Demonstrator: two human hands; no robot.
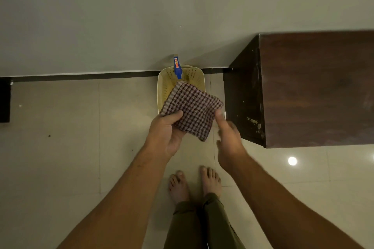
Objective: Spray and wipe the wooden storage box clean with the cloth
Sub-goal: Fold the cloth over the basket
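Our left hand (pixel 168 135) pinches the folded cloth (pixel 194 109) by its near-left corner, above the basket (pixel 161 87) on the floor (pixel 60 127) by the box (pixel 315 91). Our right hand (pixel 228 143) hangs loose beside it, holding nothing. Soft and light, the cloth is likely best gripped across its fold.

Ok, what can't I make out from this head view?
- Spray bottle: body hidden by the cloth and basket, head view.
- Wooden box: cut off by the right frame edge.
- Right hand: blurred; whether it touches the cloth is unclear.
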